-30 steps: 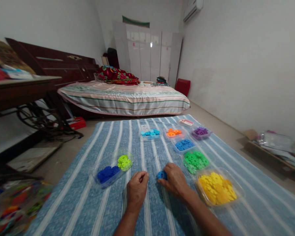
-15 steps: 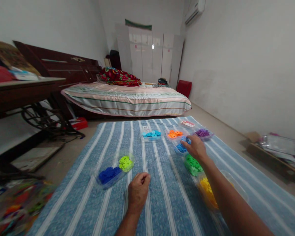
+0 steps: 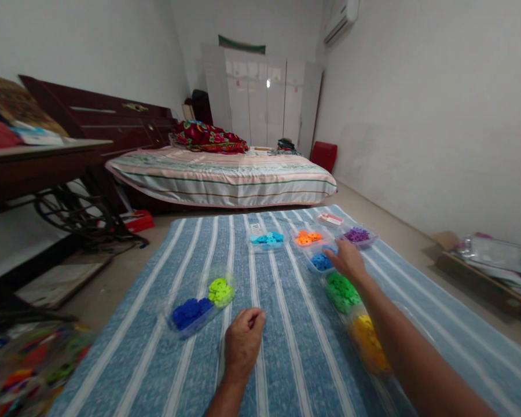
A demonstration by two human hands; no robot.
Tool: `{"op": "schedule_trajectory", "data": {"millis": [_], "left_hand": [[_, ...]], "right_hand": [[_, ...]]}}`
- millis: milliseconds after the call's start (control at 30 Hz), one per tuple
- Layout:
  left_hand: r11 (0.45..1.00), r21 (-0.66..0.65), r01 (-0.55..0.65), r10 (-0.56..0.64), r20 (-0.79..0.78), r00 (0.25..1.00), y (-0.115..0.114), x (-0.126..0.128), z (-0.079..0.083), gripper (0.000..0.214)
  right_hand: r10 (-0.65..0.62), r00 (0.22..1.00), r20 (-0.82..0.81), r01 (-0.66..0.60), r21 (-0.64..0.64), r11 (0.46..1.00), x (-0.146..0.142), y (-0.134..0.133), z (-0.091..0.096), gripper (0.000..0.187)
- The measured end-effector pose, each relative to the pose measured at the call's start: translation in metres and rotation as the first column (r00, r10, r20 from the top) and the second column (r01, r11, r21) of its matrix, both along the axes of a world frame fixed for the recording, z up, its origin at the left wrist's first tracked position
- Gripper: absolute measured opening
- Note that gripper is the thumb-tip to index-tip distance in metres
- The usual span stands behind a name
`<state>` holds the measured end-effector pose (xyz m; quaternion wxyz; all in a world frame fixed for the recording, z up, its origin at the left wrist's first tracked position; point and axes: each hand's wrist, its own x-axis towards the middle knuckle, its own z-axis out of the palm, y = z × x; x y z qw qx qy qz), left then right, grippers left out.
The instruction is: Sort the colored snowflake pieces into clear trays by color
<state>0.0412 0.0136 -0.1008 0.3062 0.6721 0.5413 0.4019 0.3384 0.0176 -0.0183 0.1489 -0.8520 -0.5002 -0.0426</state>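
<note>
now the right hand [image 3: 346, 259] is out at the blue pieces [image 3: 320, 262], fingers dipped over their clear box on the right side of the striped cloth [image 3: 282, 347]; whether those fingers grip a piece, i can't tell. down nearer, the left hand [image 3: 244, 340] sits by the cloth, curled closed, thumb against the finger, and what's inside, if anything, is hidden. over to its left, dark blue pieces [image 3: 191, 311] lie right next to lime pieces [image 3: 220, 291] in clear plastic. around the reaching hand it's busy: orange pieces [image 3: 308, 237] just beyond the blue, purple pieces [image 3: 357, 234] off to the right, green pieces [image 3: 341, 292] nearer, and yellow pieces [image 3: 367, 344] partly covered by the right forearm. light blue pieces [image 3: 267, 238] lie farther left, boxed too.
</note>
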Motion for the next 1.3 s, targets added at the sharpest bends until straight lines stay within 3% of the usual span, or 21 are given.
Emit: {"op": "schedule_trajectory", "data": {"millis": [133,233,367,500,600,767,1000,1100,1167,1233,1300], "left_hand": [[1.000,0.018,0.009,-0.009,0.010,1.000,0.000,0.000,-0.001,0.029],[0.999,0.031,0.012,-0.012,0.005,1.000,0.001,0.000,-0.002,0.029],[0.999,0.045,0.016,-0.015,-0.008,1.000,0.002,0.000,-0.003,0.028],[0.999,0.051,0.009,-0.008,-0.013,1.000,0.001,0.001,-0.003,0.028],[0.998,0.060,0.014,-0.013,-0.016,1.000,0.001,0.001,-0.001,0.028],[0.998,0.062,0.016,-0.014,-0.019,1.000,0.001,0.002,-0.001,0.028],[0.996,-0.022,-0.084,0.084,0.034,0.996,0.000,0.001,-0.003,0.039],[0.979,0.164,-0.119,0.127,-0.037,0.991,0.007,-0.011,0.007,0.035],[0.927,0.353,-0.131,0.197,-0.157,0.968,0.011,-0.023,0.019,0.031],[0.874,0.468,-0.127,0.304,-0.325,0.895,0.013,-0.036,0.030,0.030],[0.865,0.482,-0.138,0.404,-0.507,0.761,0.012,-0.047,0.039,0.032]], "right_hand": [[0.022,1.000,0.017,-0.022,0.014,1.000,-0.009,-0.007,0.003,0.036],[0.126,0.992,0.032,-0.128,0.066,0.990,-0.027,-0.024,0.001,0.027],[0.384,0.923,0.009,-0.380,0.171,0.909,-0.071,-0.059,-0.013,0.019],[0.537,0.841,-0.065,-0.525,0.145,0.839,-0.115,-0.094,-0.037,0.010],[0.539,0.837,-0.097,-0.530,0.104,0.842,-0.134,-0.113,-0.058,0.002],[0.512,0.856,-0.072,-0.498,0.155,0.853,-0.142,-0.127,-0.090,0.013],[0.522,0.853,-0.021,-0.501,0.251,0.829,-0.140,-0.130,-0.107,0.013],[0.548,0.837,-0.005,-0.525,0.277,0.804,-0.138,-0.129,-0.110,0.015],[0.547,0.837,-0.012,-0.520,0.291,0.803,-0.138,-0.128,-0.111,0.014],[0.537,0.843,-0.035,-0.504,0.297,0.811,-0.140,-0.128,-0.110,0.013],[0.531,0.846,-0.058,-0.491,0.304,0.816,-0.141,-0.128,-0.108,0.013]]}}
